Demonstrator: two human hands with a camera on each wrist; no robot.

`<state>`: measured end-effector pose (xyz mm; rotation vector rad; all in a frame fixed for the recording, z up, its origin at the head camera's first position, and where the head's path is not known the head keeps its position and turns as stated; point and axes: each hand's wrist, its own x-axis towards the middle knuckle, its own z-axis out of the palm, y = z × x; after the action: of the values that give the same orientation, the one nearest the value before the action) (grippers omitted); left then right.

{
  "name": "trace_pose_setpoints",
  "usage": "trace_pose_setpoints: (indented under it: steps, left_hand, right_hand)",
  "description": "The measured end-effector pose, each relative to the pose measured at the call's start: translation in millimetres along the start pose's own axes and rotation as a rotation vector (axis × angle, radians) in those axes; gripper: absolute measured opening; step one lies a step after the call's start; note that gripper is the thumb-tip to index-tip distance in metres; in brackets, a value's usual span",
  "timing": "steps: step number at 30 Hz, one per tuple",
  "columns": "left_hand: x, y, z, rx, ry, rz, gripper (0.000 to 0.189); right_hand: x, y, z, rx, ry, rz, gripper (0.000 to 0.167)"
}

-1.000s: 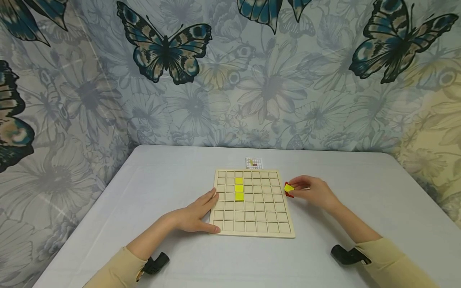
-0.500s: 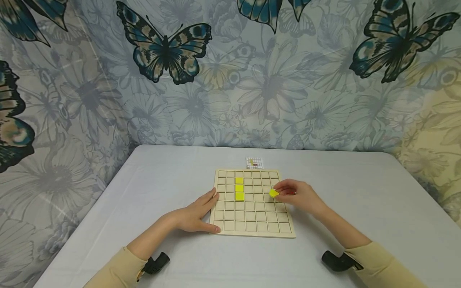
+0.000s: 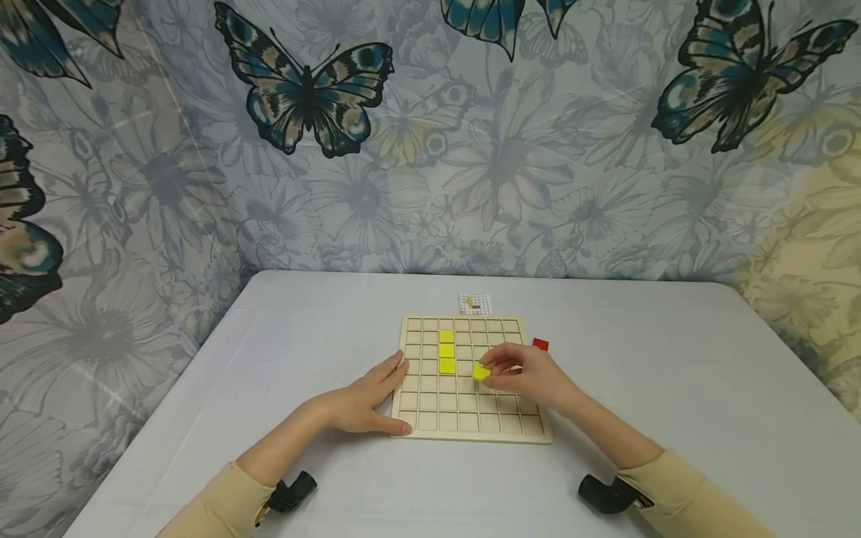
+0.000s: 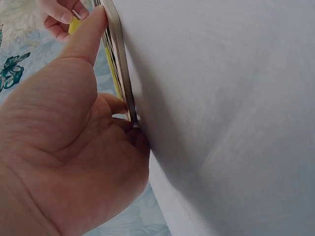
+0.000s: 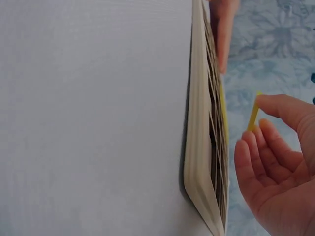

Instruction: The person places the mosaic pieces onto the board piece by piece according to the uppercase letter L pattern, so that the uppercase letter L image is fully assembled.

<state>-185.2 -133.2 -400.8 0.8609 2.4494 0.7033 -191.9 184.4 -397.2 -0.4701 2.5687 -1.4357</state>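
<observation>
A wooden grid board (image 3: 430, 418) lies on the grey table, with three yellow tiles (image 3: 447, 351) set in a column near its top left. My right hand (image 3: 528, 373) hovers over the board's middle and pinches a yellow tile (image 3: 480, 372) between thumb and fingers; the right wrist view shows that tile (image 5: 253, 112) edge-on, above the board (image 5: 199, 147). My left hand (image 3: 366, 400) lies against the board's left edge with straight fingers, the thumb along its front corner, as the left wrist view shows at the board's edge (image 4: 120, 69).
A red tile (image 3: 540, 344) lies on the table just right of the board. A small printed grid card (image 3: 474, 304) sits behind the board. Butterfly-patterned fabric hangs behind and beside the table (image 3: 673, 359).
My right hand carried the yellow tile from the table right of the board leftward over the board's middle, uncovering the red tile. The left hand stayed still.
</observation>
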Motion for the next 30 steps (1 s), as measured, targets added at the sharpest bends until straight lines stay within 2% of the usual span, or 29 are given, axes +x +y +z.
trace_pose_setpoints:
  steps: [15,24,30]
  left_hand:
    - [-0.5,0.1,0.1,0.007,0.001,0.001,0.103]
    - [0.1,0.5,0.2,0.021,0.004,0.005,0.103]
    - [0.5,0.7,1.0,0.022,0.007,0.0,0.103]
  right_hand:
    - [9.3,-7.0,21.9,-0.087,-0.074,-0.155,0.021]
    - [16.6,-12.1,30.9,-0.163,-0.098,-0.184,0.017]
    - [20.5,-12.6,35.8,-0.206,-0.11,-0.24,0.016]
